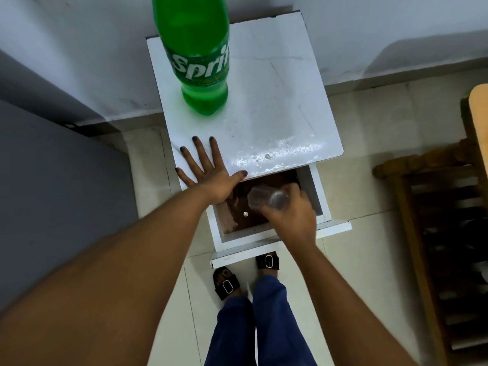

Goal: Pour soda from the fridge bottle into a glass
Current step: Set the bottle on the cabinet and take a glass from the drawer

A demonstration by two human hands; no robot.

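Note:
A tall green Sprite bottle [196, 56] stands upright at the back left of a small white table [277, 101]. My left hand [208, 170] lies flat with spread fingers on the table's front left corner. My right hand [290, 210] grips a clear glass [266, 199], which lies on its side above the open drawer [253, 215] under the tabletop. The glass looks blurred and its mouth points left.
The drawer is pulled out toward me and has a brown bottom and a white front panel [280, 247]. My feet in black sandals [227, 283] stand just before it. A grey fridge side [52, 180] is at left, a wooden rack [449, 233] at right, a wall behind.

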